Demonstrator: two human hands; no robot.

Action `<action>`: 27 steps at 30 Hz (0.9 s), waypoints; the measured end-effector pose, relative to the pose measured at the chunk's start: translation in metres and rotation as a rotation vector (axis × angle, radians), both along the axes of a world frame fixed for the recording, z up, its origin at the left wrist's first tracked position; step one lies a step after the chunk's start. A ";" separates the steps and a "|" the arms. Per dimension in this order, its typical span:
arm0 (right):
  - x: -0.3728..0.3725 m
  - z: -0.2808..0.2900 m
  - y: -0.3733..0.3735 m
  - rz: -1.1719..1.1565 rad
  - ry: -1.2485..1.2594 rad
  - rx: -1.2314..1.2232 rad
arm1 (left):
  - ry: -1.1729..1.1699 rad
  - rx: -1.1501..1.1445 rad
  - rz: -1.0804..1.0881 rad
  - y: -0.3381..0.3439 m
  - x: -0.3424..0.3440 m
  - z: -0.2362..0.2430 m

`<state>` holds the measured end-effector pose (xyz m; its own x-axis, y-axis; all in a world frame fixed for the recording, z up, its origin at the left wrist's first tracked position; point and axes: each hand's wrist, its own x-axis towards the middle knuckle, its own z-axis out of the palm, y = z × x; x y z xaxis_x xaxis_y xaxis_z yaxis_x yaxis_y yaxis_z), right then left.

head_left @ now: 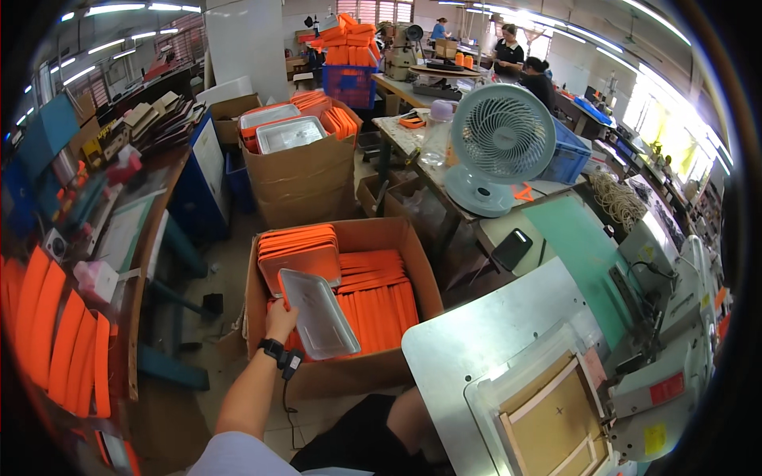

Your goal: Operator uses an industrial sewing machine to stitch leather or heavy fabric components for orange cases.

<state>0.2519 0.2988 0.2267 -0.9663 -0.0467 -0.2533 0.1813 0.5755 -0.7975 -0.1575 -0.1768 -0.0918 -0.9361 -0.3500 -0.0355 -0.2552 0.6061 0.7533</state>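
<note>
My left hand point(281, 320) is closed on the near left edge of a flat rectangular panel point(320, 313) with rounded corners, a grey shiny face and an orange edge. The panel is tilted above an open cardboard box point(341, 382). Inside that box, orange flat pieces point(382, 309) stand in tight rows, and a stack of orange panels point(298, 244) lies at its far left. A dark band with a small device and cable is strapped round my left wrist. My right hand does not show.
To the right stands a machine with a broad metal plate point(508, 317) and a wooden frame point(556, 412). A fan point(504, 131) and a phone point(513, 249) rest on tables beyond. Orange curved pieces point(67, 341) line the left bench; a fuller cardboard box point(298, 186) stands behind. People work far off.
</note>
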 end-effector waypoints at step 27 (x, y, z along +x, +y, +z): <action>-0.014 -0.001 0.000 0.027 0.066 -0.012 | 0.487 1.131 -1.166 0.202 0.069 0.345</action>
<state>0.2376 0.2992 0.2253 -0.9791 -0.0753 -0.1887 0.1130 0.5700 -0.8138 -0.0882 0.0255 0.2532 -0.6578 0.4794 0.5810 0.2742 -0.5660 0.7775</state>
